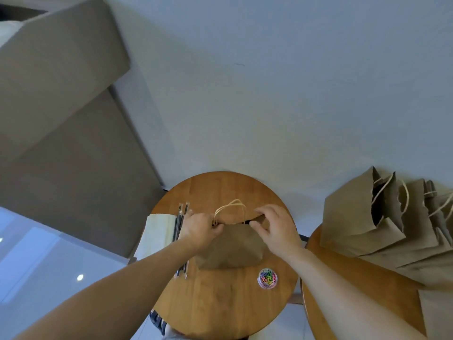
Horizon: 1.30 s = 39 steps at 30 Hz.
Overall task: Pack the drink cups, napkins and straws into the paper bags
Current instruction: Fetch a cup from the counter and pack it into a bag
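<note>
A brown paper bag (230,249) stands on the round wooden table (220,303) with its twine handles (230,208) sticking up. My left hand (199,229) pinches the bag's top edge at the left, by the handle. My right hand (275,228) pinches the top edge at the right. The bag's inside is hidden. Several wrapped black straws (180,222) lie left of the bag, partly under my left forearm. A stack of pale napkins (157,231) lies beside them at the table's left edge. No drink cup shows.
A clear round tub of coloured paper clips (267,278) sits near the bag's right front corner. On a second wooden table (343,303) to the right stand several paper bags (367,217). A white wall rises behind, and a grey cabinet (61,119) stands at the left.
</note>
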{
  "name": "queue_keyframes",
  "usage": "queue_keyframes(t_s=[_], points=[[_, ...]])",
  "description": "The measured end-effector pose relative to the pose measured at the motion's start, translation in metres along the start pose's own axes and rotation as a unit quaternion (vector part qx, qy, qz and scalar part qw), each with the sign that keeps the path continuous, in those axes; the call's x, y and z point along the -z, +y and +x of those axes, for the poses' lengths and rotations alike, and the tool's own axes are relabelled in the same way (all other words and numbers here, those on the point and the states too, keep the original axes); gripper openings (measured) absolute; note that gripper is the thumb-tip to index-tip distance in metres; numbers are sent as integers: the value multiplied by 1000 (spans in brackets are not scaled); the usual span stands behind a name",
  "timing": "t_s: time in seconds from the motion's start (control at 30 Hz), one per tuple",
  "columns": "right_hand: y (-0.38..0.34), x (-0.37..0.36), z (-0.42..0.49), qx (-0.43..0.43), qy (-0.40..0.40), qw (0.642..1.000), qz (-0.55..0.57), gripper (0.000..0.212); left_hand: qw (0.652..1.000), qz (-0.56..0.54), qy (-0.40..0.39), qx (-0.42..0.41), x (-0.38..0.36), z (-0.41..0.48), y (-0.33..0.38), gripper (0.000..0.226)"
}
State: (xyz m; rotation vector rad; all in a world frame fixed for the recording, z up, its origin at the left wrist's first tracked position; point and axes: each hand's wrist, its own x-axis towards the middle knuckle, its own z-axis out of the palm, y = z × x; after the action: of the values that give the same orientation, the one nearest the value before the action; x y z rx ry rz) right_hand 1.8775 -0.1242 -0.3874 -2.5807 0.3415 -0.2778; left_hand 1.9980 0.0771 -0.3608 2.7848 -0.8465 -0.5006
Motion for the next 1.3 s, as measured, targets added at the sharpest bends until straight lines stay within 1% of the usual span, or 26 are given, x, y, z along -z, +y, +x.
queue_keyframes(t_s=[0.07, 0.1, 0.13, 0.17, 0.2, 0.23, 0.3, 0.4, 0.53, 0.63, 0.73, 0.87, 1.07, 1.17, 1.23, 1.3], points=[[14, -3, -17, -80, 74, 991, 79, 29, 999, -38, 31, -9, -1, -2, -3, 48], [23, -7, -27, -129, 84, 983, 96, 27, 997, -55, 49, -14, -1, -4, -3, 53], [32, -13, -37, -173, 58, 979, 89, 24, 995, -68, 66, -20, 0, -6, -2, 57], [41, -21, -46, -205, -2, 977, 62, 21, 993, -81, 80, -27, 1, -7, 0, 60], [49, -31, -54, -220, -79, 972, 27, 20, 992, -91, 87, -32, 2, -8, 1, 62], [55, -40, -62, -222, -149, 964, -2, 21, 991, -97, 89, -33, 2, -8, 2, 63], [64, -57, -72, -220, -239, 945, -36, 21, 991, -96, 89, -21, 0, -9, 2, 63], [68, -75, -81, -224, -317, 918, -75, 21, 989, -107, 100, -29, -5, -12, 1, 63], [69, -90, -84, -213, -364, 899, -120, 14, 987, -118, 103, -28, -13, -14, 0, 55], [66, -95, -84, -210, -377, 891, -144, 21, 988, -114, 97, -24, -14, -14, 1, 43], [64, -96, -83, -210, -381, 886, -160, 24, 986, -124, 106, -29, -13, -14, 1, 42], [62, -95, -81, -215, -371, 892, -143, 23, 987, -128, 98, -24, -14, -16, 1, 23], [60, -98, -83, -224, -354, 899, -131, 27, 986, -140, 85, -24, -10, -16, 2, 18], [63, -100, -86, -242, -339, 902, -109, 22, 988, -134, 70, -18, -9, -17, 2, 20], [66, -99, -90, -257, -319, 908, -83, 17, 986, -144, 77, -18, -9, -16, 3, 16], [70, -99, -95, -268, -295, 915, -63, 13, 984, -155, 89, -16, -8, -16, 3, 18]])
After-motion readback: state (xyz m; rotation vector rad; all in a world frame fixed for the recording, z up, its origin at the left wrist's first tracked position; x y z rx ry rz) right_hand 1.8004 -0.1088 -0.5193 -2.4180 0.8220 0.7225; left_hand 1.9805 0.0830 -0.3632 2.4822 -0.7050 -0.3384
